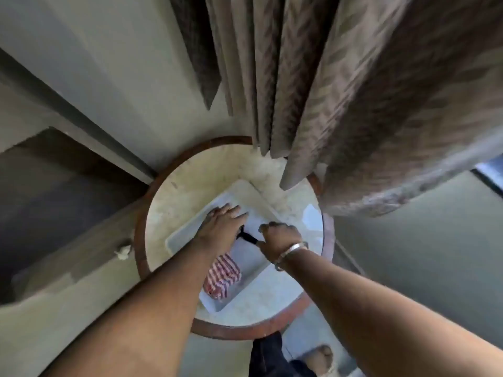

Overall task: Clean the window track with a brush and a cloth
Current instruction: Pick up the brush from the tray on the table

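A white rectangular tray (pixel 179 235) lies on a small round table (pixel 168 205) with a pale top and a dark red rim. A folded red-and-white striped cloth (pixel 222 278) rests in the tray's near end. A black brush (pixel 249 237) shows between my hands; only its dark handle is visible. My left hand (pixel 221 227) lies flat, palm down, over the tray's far half, covering the brush's left end. My right hand (pixel 281 236), with a metal bangle at the wrist, is closed around the handle's right end.
Brown patterned curtains (pixel 340 104) hang down over the table's far right edge. A pale wall and dark window frame (pixel 81 126) run along the left. A small white scrap (pixel 123 251) sits on the ledge to the left. My foot (pixel 319 357) stands on the floor below.
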`<state>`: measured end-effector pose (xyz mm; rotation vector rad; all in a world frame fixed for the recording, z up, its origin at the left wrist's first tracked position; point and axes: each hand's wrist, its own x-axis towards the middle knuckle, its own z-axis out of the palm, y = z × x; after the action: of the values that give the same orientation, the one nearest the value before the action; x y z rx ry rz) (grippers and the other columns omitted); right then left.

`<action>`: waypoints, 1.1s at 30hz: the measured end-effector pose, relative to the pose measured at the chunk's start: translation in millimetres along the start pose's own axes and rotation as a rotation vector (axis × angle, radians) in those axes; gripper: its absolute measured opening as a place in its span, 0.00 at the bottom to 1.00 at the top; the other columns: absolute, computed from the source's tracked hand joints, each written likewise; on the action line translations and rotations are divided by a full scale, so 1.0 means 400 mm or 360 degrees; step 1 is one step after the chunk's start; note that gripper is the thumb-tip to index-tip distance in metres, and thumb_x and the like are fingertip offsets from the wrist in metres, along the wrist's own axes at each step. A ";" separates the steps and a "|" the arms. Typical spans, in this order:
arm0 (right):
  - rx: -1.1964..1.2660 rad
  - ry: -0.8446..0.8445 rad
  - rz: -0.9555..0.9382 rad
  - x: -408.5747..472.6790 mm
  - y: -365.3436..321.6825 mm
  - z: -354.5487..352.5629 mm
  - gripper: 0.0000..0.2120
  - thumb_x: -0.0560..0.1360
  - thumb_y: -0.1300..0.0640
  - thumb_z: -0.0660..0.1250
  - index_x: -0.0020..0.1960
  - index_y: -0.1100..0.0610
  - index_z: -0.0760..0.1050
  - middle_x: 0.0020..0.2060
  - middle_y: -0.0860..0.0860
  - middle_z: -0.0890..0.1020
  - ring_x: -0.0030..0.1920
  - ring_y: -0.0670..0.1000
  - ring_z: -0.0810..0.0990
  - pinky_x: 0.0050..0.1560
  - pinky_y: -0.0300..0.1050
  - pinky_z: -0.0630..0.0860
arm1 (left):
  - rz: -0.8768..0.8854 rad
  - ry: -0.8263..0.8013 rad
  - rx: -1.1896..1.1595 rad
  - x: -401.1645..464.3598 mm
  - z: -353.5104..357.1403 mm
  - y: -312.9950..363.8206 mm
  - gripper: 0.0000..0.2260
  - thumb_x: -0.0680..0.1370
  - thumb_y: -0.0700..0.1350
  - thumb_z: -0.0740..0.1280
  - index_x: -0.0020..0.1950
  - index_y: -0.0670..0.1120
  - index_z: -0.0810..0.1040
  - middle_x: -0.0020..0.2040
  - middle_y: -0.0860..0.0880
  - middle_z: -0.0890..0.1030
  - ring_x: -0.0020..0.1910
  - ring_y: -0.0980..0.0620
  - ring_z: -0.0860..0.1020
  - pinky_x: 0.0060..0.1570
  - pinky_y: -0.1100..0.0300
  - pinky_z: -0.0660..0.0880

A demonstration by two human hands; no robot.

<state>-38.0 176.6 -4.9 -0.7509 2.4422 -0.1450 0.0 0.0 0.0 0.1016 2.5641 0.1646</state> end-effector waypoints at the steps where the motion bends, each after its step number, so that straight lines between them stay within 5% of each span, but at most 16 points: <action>1: -0.0105 -0.0028 -0.0004 0.024 -0.008 0.012 0.19 0.77 0.45 0.61 0.62 0.54 0.73 0.57 0.55 0.80 0.57 0.60 0.78 0.55 0.52 0.72 | 0.0027 -0.0013 0.0049 0.023 0.007 -0.011 0.32 0.79 0.45 0.66 0.80 0.55 0.55 0.82 0.48 0.55 0.80 0.44 0.53 0.75 0.47 0.56; 7: -0.0432 -0.0334 0.0083 0.105 -0.015 0.094 0.22 0.72 0.39 0.68 0.58 0.53 0.75 0.53 0.52 0.83 0.54 0.57 0.81 0.50 0.50 0.76 | 0.0091 -0.0189 0.0302 0.080 0.070 -0.085 0.31 0.78 0.55 0.66 0.79 0.58 0.58 0.81 0.47 0.56 0.79 0.45 0.55 0.75 0.48 0.56; 12: -0.0409 -0.0296 0.0133 0.157 -0.010 0.126 0.16 0.74 0.51 0.67 0.61 0.54 0.76 0.57 0.53 0.82 0.57 0.56 0.81 0.54 0.49 0.75 | 0.0138 -0.0042 0.0327 0.095 0.109 -0.082 0.28 0.75 0.57 0.68 0.74 0.55 0.66 0.75 0.49 0.67 0.74 0.46 0.65 0.71 0.49 0.59; 18: 0.0261 -0.0272 0.0226 0.101 0.026 0.029 0.12 0.75 0.52 0.66 0.55 0.55 0.72 0.47 0.54 0.80 0.47 0.57 0.80 0.45 0.46 0.76 | 0.0183 0.0336 0.0311 0.055 0.063 -0.059 0.15 0.72 0.59 0.65 0.56 0.55 0.75 0.53 0.55 0.79 0.57 0.50 0.77 0.61 0.53 0.66; 22: 0.1084 0.0049 0.0329 -0.081 0.068 -0.121 0.03 0.68 0.58 0.70 0.37 0.53 0.78 0.29 0.48 0.80 0.29 0.48 0.78 0.30 0.38 0.72 | 0.0270 0.0559 0.0256 -0.037 -0.075 0.018 0.18 0.68 0.61 0.71 0.54 0.55 0.75 0.51 0.57 0.81 0.55 0.52 0.78 0.58 0.55 0.69; 26: 0.1996 0.0391 0.0540 -0.353 0.140 -0.232 0.07 0.72 0.64 0.73 0.35 0.57 0.80 0.24 0.48 0.80 0.24 0.46 0.76 0.23 0.34 0.68 | 0.0442 0.0755 -0.0039 -0.134 -0.219 0.204 0.25 0.63 0.59 0.76 0.56 0.52 0.79 0.51 0.54 0.83 0.52 0.49 0.81 0.50 0.55 0.76; 33: 0.2227 0.1316 0.0859 -0.769 0.348 -0.341 0.05 0.73 0.59 0.73 0.39 0.57 0.83 0.26 0.52 0.79 0.26 0.46 0.75 0.27 0.35 0.73 | 0.1085 0.0780 -0.0430 -0.132 -0.368 0.654 0.28 0.65 0.56 0.78 0.62 0.47 0.80 0.56 0.49 0.83 0.54 0.47 0.82 0.52 0.53 0.79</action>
<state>27.5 452.1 223.9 0.7055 2.2570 -1.9411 -25.6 239.0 187.3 0.9311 2.8421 0.8803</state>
